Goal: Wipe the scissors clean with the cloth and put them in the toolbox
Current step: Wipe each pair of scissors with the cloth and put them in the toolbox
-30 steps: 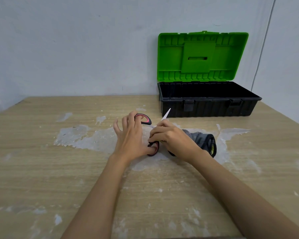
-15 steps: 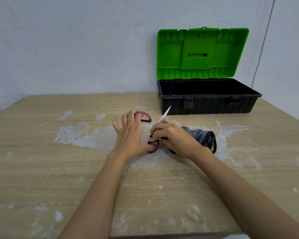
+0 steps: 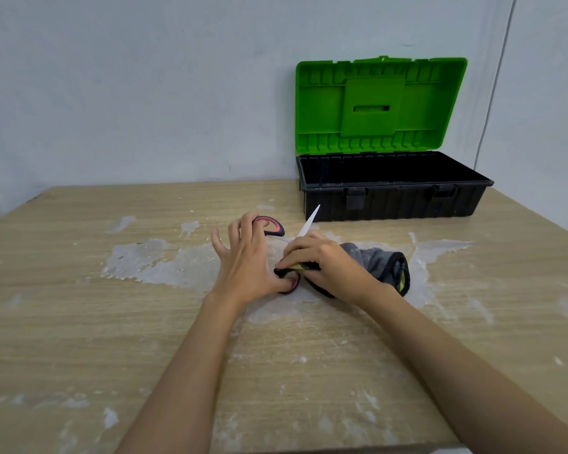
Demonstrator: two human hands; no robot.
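Just beside the left hand (image 3: 246, 260), which pins the scissors (image 3: 277, 231) by their handles, the right hand (image 3: 322, 260) grips the cloth (image 3: 384, 267) on the opened blades, whose bare tip could nick a finger if the cloth slips.

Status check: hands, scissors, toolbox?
Left hand holds the scissors by the handles, on the table. Right hand grips the cloth over the blades. Toolbox open, path clear.
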